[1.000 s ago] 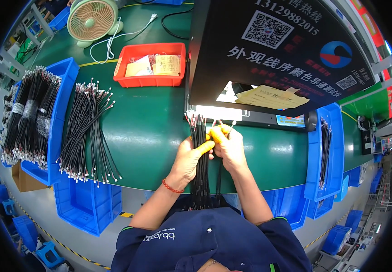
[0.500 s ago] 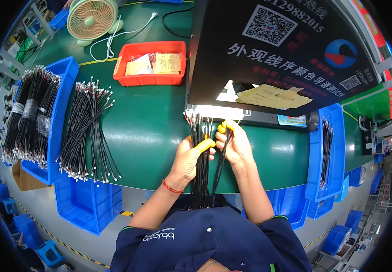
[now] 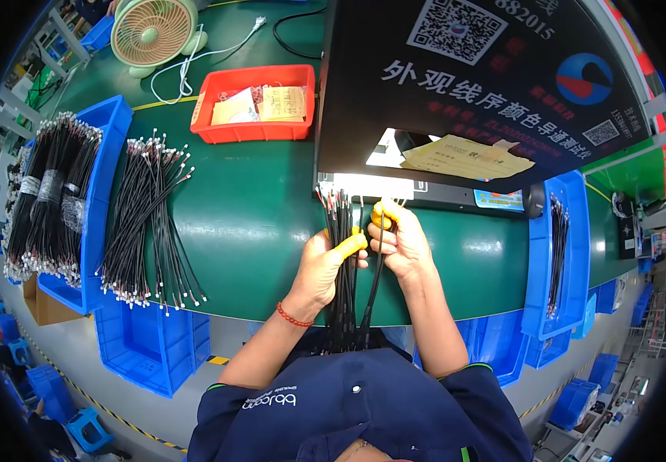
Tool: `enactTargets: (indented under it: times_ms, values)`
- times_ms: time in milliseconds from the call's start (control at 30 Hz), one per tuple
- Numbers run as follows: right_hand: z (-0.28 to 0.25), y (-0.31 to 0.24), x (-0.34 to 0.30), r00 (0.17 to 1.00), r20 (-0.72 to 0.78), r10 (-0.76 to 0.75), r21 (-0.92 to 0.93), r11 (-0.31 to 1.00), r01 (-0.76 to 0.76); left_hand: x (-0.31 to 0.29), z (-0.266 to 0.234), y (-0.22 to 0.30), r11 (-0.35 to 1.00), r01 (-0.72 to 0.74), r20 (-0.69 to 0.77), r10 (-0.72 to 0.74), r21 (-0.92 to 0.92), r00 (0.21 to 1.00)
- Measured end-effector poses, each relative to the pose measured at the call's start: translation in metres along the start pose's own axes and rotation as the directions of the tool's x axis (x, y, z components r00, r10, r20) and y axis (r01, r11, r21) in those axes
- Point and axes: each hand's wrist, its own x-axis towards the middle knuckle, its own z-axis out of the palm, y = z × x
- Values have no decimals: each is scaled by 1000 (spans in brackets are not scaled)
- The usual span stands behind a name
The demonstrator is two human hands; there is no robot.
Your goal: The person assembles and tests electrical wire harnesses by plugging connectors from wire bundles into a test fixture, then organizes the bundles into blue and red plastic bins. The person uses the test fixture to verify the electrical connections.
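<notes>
The left hand is clenched around a bundle of black wires standing over the near edge of the green counter; the right hand pinches one wire. Best to keep the bundle gripped firm and the ends level while separating singles

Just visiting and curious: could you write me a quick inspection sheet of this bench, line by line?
Surface: dark green glossy bench top, bare in the middle.
Job's things: bundle of thin black wires with metal tips, running from the lit slot down to the lap.
Clutter: loose heap of black wires; red plastic tray with paper packets; small green desk fan.
Grip: left hand closed around the bundle; right hand pinching one wire, yellow fingertip covers on both.
Cables: white fan cord.
Surroundings: blue plastic bins with tied wire bundles; black box-shaped machine behind.
</notes>
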Motion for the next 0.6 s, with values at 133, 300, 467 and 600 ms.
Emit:
enactTargets:
  times_ms: [133,300,467,600]
  values:
    - [-6,5,5,999,13,-32,54,998,31,1,-2,-2,1000,-17,28,17,17,999]
    - [1,11,7,993,-111,-50,119,991,63,1,2,1,1000,17,2,-17,0,1000]
    - [21,4,-13,991,-40,-127,-257,960,113,3,-2,-2,1000,1,-5,-1,13,1000]
    - [15,3,-11,993,-37,-112,-283,954,97,3,-3,-3,1000,-11,2,11,-1,1000]
